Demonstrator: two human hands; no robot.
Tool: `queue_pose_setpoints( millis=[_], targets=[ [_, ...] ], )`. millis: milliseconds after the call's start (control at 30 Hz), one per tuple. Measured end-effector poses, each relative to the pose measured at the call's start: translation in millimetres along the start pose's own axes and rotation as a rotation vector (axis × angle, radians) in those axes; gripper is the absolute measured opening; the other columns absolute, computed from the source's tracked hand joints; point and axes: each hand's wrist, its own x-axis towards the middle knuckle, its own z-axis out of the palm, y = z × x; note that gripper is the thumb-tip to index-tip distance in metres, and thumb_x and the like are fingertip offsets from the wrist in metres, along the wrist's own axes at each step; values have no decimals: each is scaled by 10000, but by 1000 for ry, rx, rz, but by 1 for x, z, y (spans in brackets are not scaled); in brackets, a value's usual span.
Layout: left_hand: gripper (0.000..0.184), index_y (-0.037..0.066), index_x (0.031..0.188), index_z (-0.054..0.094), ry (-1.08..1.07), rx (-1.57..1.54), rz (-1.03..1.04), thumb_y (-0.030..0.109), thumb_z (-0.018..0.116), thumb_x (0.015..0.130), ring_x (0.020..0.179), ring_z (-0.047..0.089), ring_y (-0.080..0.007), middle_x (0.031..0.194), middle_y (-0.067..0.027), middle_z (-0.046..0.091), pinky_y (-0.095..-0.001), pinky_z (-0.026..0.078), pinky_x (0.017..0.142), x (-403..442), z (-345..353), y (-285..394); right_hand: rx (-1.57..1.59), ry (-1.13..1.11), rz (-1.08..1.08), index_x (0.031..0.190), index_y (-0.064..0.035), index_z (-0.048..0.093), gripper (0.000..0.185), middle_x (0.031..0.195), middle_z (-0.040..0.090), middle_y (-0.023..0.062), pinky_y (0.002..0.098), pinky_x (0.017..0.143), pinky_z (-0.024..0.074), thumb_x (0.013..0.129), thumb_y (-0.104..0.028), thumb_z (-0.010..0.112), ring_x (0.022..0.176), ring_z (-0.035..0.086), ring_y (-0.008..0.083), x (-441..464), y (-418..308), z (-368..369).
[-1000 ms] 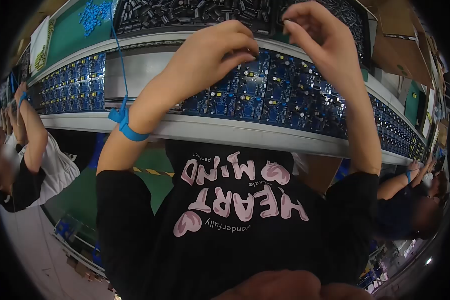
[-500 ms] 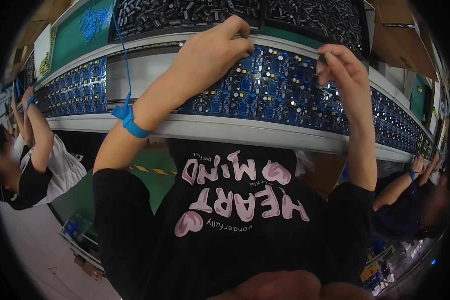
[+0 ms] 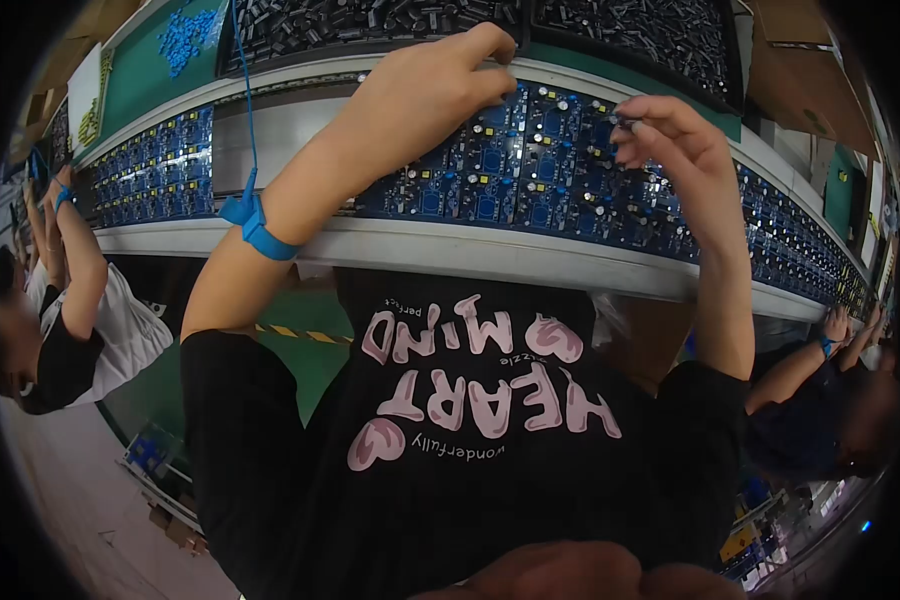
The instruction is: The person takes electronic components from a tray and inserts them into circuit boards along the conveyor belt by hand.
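Observation:
My left hand (image 3: pixel 440 80), with a blue wrist strap (image 3: pixel 262 232) on its wrist, reaches over the upper edge of the blue circuit boards (image 3: pixel 485 185). Its fingers are curled together near the boards' top edge, and whatever they may hold is hidden. Over the boards further right is my right hand (image 3: pixel 685 140), thumb and fingers pinched on a small dark component (image 3: pixel 627 123). Small white, yellow and blue parts stand on the boards below both hands.
Two black trays of dark cylindrical parts (image 3: pixel 370 25) (image 3: pixel 635 40) stand beyond the boards. Blue parts (image 3: pixel 185 42) lie on a green surface at upper left. A metal rail (image 3: pixel 490 248) runs along the near side. Other people work at left (image 3: pixel 80 270) and right (image 3: pixel 800 400).
My right hand has shifted a little left over the boards, still pinching the dark component. My left hand has moved slightly right and up.

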Motion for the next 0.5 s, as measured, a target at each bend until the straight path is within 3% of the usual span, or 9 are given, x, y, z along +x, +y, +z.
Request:
queue_pose_setpoints(
  millis=[133,267,333,400,500],
  targets=[
    [141,89,973,700,-20,20,-22,145,740,851,828,684,-219,1121,-24,613,-336,560,708,0,5,-1,-172,78,-47,1205,14,649,222,1065,718,64,246,843,554,989,0,598,919,695,111,-6,-1,14],
    [160,89,977,699,-2,-7,19,173,749,850,846,680,-231,1072,-31,636,-335,558,737,3,8,-4,-358,93,-15,1177,-16,669,213,1097,723,69,244,847,550,968,-6,633,916,704,123,-9,-1,22],
    [169,89,984,701,26,-15,39,184,752,854,852,674,-241,1042,-36,644,-336,558,747,9,-1,-8,-706,19,-242,1128,-60,693,213,1068,706,69,266,787,550,919,-20,684,889,705,175,-7,-3,27],
    [175,66,1045,706,159,83,74,142,733,890,932,683,-230,1061,-53,676,-329,561,794,18,-17,-18,-779,-6,-280,1097,-76,700,207,1037,687,64,298,776,540,894,-34,704,891,686,208,-2,-4,28],
    [174,64,1047,706,153,86,58,138,731,891,935,682,-230,1063,-55,676,-328,561,797,15,-15,-44,-893,-27,-357,1045,-96,705,196,985,647,55,350,771,511,854,-63,734,894,640,255,6,4,31]
  ],
)
